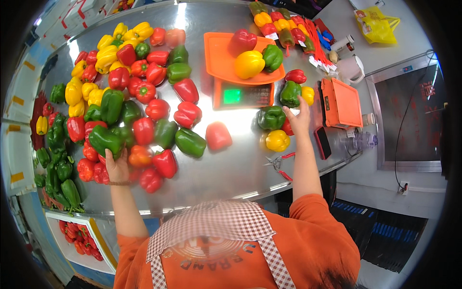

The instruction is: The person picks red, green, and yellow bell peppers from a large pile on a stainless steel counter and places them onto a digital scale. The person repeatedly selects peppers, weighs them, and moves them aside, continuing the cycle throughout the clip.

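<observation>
My left hand (116, 165) grips a large green bell pepper (106, 141) at the left, above a spread of red, green and yellow peppers. My right hand (300, 117) has its fingers apart beside a small group at the right. Its fingertips reach close to one green pepper (290, 94) and another green pepper (271, 117); contact is unclear. A yellow pepper (278, 140) lies just below, and a red pepper (287, 127) is partly hidden by the hand. On the orange scale pan (216, 54) rest a red pepper (244, 39), a yellow pepper (249, 64) and a green pepper (273, 57).
Red-handled pruning shears (278, 164) lie on the steel table (216, 177). A phone (322, 143) and an orange box-like device (340, 103) stand right of my arm. Netted peppers (285, 29) occupy the far right. A foam box (59, 249) with red peppers sits below the table's left edge.
</observation>
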A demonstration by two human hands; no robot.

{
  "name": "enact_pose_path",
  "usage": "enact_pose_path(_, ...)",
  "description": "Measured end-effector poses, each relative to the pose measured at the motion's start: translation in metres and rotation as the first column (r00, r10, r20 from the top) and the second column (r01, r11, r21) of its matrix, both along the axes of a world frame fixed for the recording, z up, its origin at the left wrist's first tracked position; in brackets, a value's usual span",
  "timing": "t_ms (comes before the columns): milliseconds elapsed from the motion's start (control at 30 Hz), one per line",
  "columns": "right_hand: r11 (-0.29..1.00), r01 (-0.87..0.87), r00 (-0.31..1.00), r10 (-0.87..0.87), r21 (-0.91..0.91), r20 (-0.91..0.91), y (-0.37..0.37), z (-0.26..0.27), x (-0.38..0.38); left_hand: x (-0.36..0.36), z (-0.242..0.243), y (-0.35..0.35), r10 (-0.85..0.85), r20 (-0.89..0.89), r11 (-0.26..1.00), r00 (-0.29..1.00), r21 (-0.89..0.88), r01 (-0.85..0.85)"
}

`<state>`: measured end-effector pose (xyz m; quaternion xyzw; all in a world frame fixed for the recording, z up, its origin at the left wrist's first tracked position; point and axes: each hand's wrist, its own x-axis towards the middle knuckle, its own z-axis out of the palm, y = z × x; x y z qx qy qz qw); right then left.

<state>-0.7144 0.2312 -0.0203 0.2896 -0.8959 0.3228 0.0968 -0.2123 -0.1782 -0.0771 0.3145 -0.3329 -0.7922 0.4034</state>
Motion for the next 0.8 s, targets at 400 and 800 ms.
enact_pose_path(400,0.794,0.293,0.955,-0.217,0.533,-0.202,0.014,-0.047,-0.107,-0.001,-0.004,0.008,0.068,0.015,0.996,0.998,-0.056,-0.068)
enact_pose_path(800,0.708,0.341,0.94,-0.261,0.619,-0.219,-0.005,-0.042,-0.182,0.004,-0.006,0.012,0.111,0.055,0.991,0.992,-0.078,-0.107)
